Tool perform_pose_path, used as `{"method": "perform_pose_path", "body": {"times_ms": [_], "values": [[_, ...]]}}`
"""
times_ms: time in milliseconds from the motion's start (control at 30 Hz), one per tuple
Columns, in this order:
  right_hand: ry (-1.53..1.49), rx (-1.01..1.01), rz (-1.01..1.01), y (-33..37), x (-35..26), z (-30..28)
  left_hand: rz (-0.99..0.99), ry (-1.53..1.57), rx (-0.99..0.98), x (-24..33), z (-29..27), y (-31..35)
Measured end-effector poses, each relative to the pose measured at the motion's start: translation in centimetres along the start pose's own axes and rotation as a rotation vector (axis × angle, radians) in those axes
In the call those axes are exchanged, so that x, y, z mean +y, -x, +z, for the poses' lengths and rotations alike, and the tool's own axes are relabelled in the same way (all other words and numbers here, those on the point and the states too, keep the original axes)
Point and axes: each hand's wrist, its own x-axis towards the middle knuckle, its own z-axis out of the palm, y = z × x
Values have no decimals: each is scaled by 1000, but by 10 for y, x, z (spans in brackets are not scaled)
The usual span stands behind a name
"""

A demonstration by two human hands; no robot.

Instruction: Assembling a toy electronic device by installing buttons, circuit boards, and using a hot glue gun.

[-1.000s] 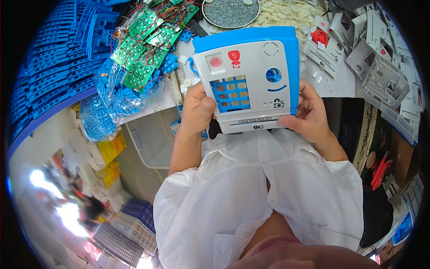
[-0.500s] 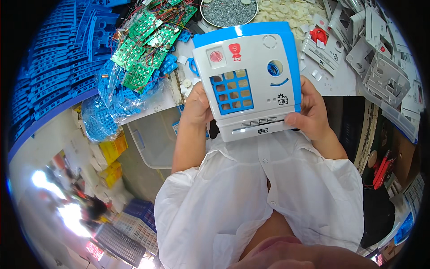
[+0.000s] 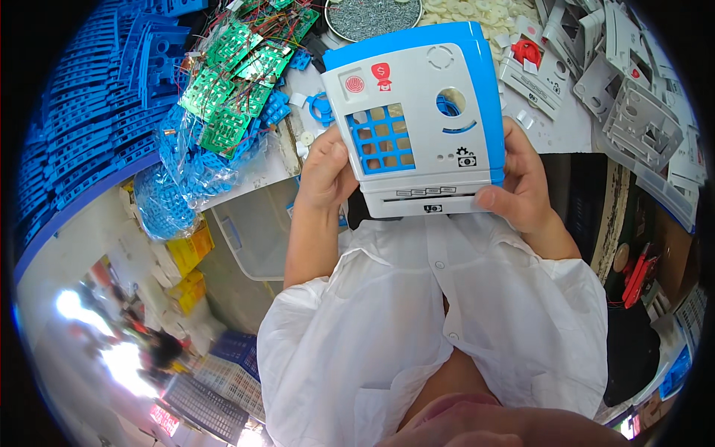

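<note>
A toy safe housing (image 3: 432,141), white in front with a blue rim and a blue keypad grid, is held up between my two hands. My left hand (image 3: 326,167) is closed at its left edge, the fingertips partly behind it. On the opposite side my right hand (image 3: 523,175) grips the lower corner, thumb on the front and fingers hidden behind. A round hole in the front panel lets the view through. Just left of the housing, a blue ring-shaped part (image 3: 321,109) lies on the table.
Green circuit boards (image 3: 234,89) with wires lie piled at the left, beside stacked blue plastic parts (image 3: 97,112). Behind the housing are a bowl of screws (image 3: 372,20) and cream discs (image 3: 480,16). White panels (image 3: 633,104) heap at the right. A clear bin (image 3: 257,238) stands below.
The housing has tilted slightly and shifted a little up, away from my body, with both hands still on it. More of its blue right side shows.
</note>
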Motion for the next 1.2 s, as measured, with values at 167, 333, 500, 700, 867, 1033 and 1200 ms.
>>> {"method": "perform_pose_path", "body": {"times_ms": [167, 333, 500, 700, 867, 1033, 1200], "values": [[158, 35, 81, -3, -9, -2, -34, -172, 143, 11, 8, 2], [203, 59, 67, -16, -13, -10, 214, -561, 176, 35, 30, 2], [644, -68, -149, -38, -22, -46, 438, -824, 166, 37, 30, -15], [1233, -195, -777, -77, -34, -65, -264, -140, 239, 40, 41, -28], [522, 98, -339, -69, -12, -62, -4, -491, 332, 10, 42, -27], [593, 101, -97, -36, -3, -41, -3, -615, 264, 3, 32, -21], [510, 190, 48, -37, 1, -41, 6, -384, 300, 9, 47, -28]]}}
